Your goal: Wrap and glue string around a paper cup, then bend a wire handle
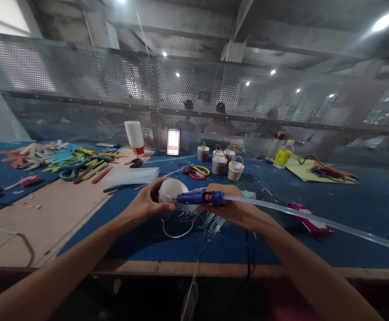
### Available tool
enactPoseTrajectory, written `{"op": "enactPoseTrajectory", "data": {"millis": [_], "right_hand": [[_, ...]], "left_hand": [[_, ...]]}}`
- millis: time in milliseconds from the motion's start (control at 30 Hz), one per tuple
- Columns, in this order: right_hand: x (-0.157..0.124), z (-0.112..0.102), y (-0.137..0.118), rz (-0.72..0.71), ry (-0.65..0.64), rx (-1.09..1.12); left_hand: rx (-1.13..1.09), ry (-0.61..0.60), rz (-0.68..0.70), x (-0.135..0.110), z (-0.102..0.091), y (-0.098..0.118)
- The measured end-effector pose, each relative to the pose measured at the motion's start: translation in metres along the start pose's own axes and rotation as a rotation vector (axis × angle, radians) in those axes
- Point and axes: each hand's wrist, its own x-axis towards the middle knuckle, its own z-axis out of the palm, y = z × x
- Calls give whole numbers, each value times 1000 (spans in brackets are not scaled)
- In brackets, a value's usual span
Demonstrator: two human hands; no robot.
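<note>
My left hand is closed around a white paper cup, its open mouth tilted up toward me. In my right hand is a blue hot glue gun, its nozzle touching or nearly touching the cup's near side. A long clear glue stick runs out of the gun's back toward the right. Beneath the hands, a white cord curves on the blue table and thin clear strands of glue lie scattered. What the cup's outer wall carries is partly hidden by my fingers.
Several small handled baskets stand at the back, near red-and-yellow-handled scissors. Stacked paper cups and a lit phone screen are by the mesh screen. Coloured strips pile up left; a magenta box and a bottle are right.
</note>
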Motion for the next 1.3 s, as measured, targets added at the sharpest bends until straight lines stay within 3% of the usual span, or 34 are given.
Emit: {"op": "enactPoseTrajectory", "data": {"millis": [1300], "right_hand": [[-1, -1, 1, -11, -12, 22]], "left_hand": [[-3, -21, 11, -1, 0, 0]]}}
